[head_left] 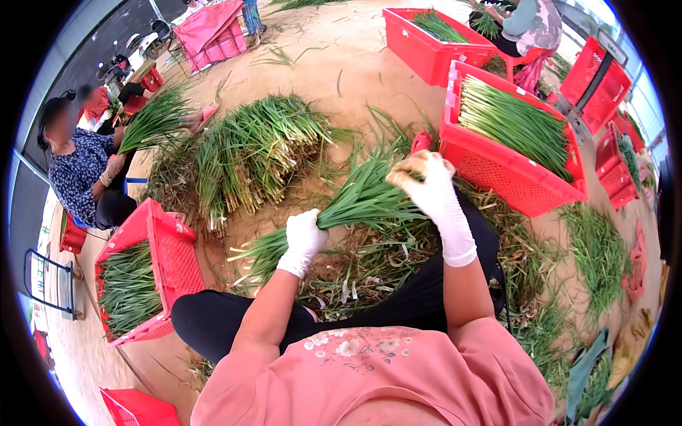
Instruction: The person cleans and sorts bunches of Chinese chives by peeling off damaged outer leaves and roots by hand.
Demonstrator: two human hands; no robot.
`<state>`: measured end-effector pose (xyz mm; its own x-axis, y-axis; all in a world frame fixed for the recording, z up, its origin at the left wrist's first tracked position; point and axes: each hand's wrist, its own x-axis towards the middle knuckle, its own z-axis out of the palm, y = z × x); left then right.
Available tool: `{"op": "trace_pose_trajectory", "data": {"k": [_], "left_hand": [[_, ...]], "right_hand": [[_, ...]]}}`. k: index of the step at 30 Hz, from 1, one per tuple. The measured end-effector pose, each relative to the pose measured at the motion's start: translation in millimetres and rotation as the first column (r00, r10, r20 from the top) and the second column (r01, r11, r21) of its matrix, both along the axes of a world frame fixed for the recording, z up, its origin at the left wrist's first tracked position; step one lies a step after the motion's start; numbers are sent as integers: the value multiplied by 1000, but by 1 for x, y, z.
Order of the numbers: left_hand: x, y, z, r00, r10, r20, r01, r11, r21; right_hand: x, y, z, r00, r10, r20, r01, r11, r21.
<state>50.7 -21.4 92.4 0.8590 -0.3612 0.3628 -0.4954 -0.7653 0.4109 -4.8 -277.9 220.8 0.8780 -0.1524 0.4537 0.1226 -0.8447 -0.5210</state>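
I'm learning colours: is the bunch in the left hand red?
No, the bunch in the left hand is green, with paler ends.

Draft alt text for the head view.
In white gloves, the left hand grips a bunch of green stalks, the right hand near its leafy end. Beyond lies a larger pile, with red crates either side and a co-worker holding another bunch.

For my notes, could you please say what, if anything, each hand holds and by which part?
Left hand: a leafy green bunch, gripped toward its pale stem end. Right hand: cannot be told.
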Motion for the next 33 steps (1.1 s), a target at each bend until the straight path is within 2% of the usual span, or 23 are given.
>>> {"op": "trace_pose_trajectory", "data": {"k": [2,5,6,7,9,10,11,12,13,15,17,18,19,21,25,26,27,28,29,30,31,32,33], "left_hand": [[2,0,-2,999,22,31,-23,1000,16],[3,0,-4,999,20,36,-20,1000,12],[2,0,-1,999,20,37,-20,1000,14],[2,-1,2,1000,17,24,-16,1000,-15],[-1,2,1,1000,23,-2,-23,999,-40],[0,3,-1,999,44,-24,-46,996,-72],[2,5,-2,997,62,-42,-66,992,-103],[3,6,-1,995,72,-73,-82,986,-145],[4,6,0,995,71,-69,-81,986,-146],[5,8,2,987,72,-145,-102,972,-212],[7,7,-2,986,75,-147,-107,970,-220],[8,6,-3,985,82,-150,-115,967,-228],[8,5,0,986,79,-145,-112,967,-228],[4,6,4,983,79,-165,-109,978,-178],[5,9,8,983,56,-173,-92,974,-206],[6,9,9,973,54,-224,-105,970,-221],[8,9,10,974,54,-220,-104,969,-223],[7,10,12,962,38,-272,-111,959,-262],[7,11,14,947,19,-321,-121,946,-300],[8,12,17,947,18,-320,-120,946,-302],[10,14,21,915,-42,-401,-121,920,-373],[10,16,25,873,-108,-476,-128,890,-437],[12,17,29,875,-111,-471,-122,891,-438]], "right_hand": [[-10,19,-8,993,117,-3,-116,980,-163],[-4,35,-38,987,142,79,-117,957,-265],[-1,38,-41,960,81,268,-37,986,-165],[0,37,-41,964,-31,264,38,999,-22],[0,22,-36,906,-132,402,21,963,269],[-8,18,-31,919,-144,368,-60,869,491],[-16,16,-24,930,-150,336,-130,720,682],[-33,19,-5,983,-30,183,-140,529,837],[-36,16,-12,981,133,144,-196,659,726],[-44,30,-13,954,256,-154,-146,849,507],[-40,49,-18,940,128,-315,-49,968,247],[-35,58,-26,950,88,-298,5,954,298],[-28,63,-32,948,73,-309,16,961,277],[-20,73,-41,984,86,-159,-18,920,393],[-16,77,-58,996,87,-25,-77,957,280],[-22,79,-58,960,260,-105,-130,743,656],[-29,82,-54,890,444,-102,-93,395,914],[-40,86,-41,852,522,-32,-59,157,986],[-47,81,-48,768,628,122,-118,-48,992],[-54,68,-29,613,787,62,-182,65,981],[-59,56,-4,435,900,-28,-270,160,950],[-58,52,4,501,859,-103,-301,284,910],[-54,44,6,719,639,-273,-354,675,647]]}}
